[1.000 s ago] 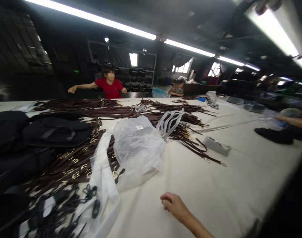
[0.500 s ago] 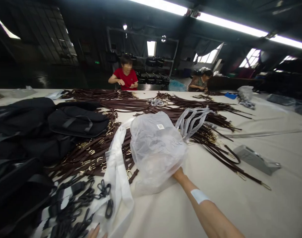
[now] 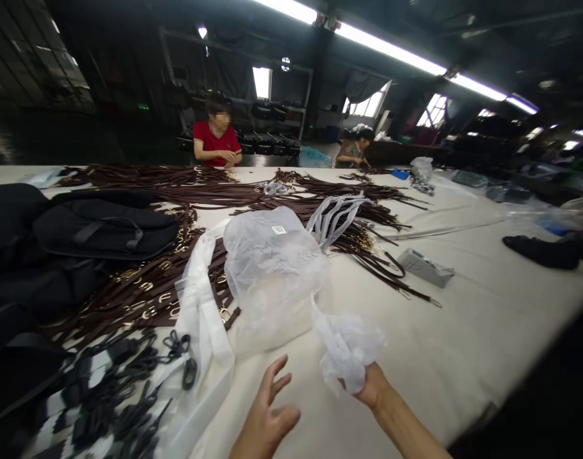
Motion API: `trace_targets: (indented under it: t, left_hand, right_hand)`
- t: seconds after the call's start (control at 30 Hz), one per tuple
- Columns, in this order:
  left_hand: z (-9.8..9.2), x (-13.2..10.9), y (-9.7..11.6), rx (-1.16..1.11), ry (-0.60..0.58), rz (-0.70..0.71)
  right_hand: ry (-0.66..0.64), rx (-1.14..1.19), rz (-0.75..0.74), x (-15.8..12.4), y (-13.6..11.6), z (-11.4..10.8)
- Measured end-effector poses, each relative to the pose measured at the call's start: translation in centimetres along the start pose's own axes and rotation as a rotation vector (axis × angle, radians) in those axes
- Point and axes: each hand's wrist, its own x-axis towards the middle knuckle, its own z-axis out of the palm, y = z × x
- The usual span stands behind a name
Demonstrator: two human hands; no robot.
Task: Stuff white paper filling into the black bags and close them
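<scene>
A crumpled translucent plastic bag (image 3: 346, 344) is bunched in my right hand (image 3: 368, 386), whose fingers are partly covered by it. My left hand (image 3: 267, 411) is raised over the table, fingers apart and curved, touching nothing. Just beyond both hands a pile of flat plastic bags (image 3: 275, 274) with a small white label lies on the table. Left of that pile runs a folded white strip (image 3: 205, 325). Black cords with loops (image 3: 133, 389) lie to the left of my left hand.
Brown straps with gold buckles (image 3: 167, 274) spread across the cream table (image 3: 416, 350). Black bags (image 3: 104, 229) are heaped at left. A grey tape dispenser (image 3: 423, 266) stands at right. Two people (image 3: 217, 140) work across the table; a dark object (image 3: 540, 250) lies far right.
My right hand has drawn back from the bag pile with one crumpled bag. My left hand has come up from the lower edge, and the view has swung right.
</scene>
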Motion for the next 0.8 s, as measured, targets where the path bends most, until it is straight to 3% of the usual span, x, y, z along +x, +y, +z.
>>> trace_targets:
  t: [0.1,0.17,0.27,0.33,0.4,0.5,0.63,0.73,0.8]
  left_hand:
    - [3.8,1.1,2.1,-0.226,-0.187,0.003]
    - [4.3,1.5,2.9,-0.217,-0.245,-0.022]
    - [2.2,1.5,3.0,-0.145,-0.040,-0.117]
    - [0.0,1.2,2.7,-0.182,0.121,-0.096]
    - [-2.1,0.5,2.7,-0.249,0.205,-0.054]
    - [-4.2,-0.7,3.4,-0.314,0.234,-0.063]
    - [-6.4,-1.4,4.2,-0.385,0.226,-0.028]
    - [-8.1,-0.9,3.7,-0.415,0.239,-0.006]
    - [-8.8,-0.3,2.9,-0.402,0.289,0.041]
  right_hand:
    - [-0.102,0.185,0.082,-2.8,-0.5,2.8]
    - [-0.178,0.365,0.163,-4.2,-1.6,4.1]
    - [-0.200,0.528,0.189,-5.5,-3.3,4.3]
    - [-0.117,0.571,0.157,-5.9,-4.0,3.7]
    - [-0.002,0.583,0.168,-5.8,-4.3,3.1]
    - [0.118,0.542,0.198,-5.2,-4.6,2.8]
    - [0.117,0.448,0.149,-3.9,-6.0,3.7]
    - [0.097,0.256,0.124,-2.7,-6.2,5.7]
    - [0.029,0.112,0.127,-1.8,-4.9,7.8]
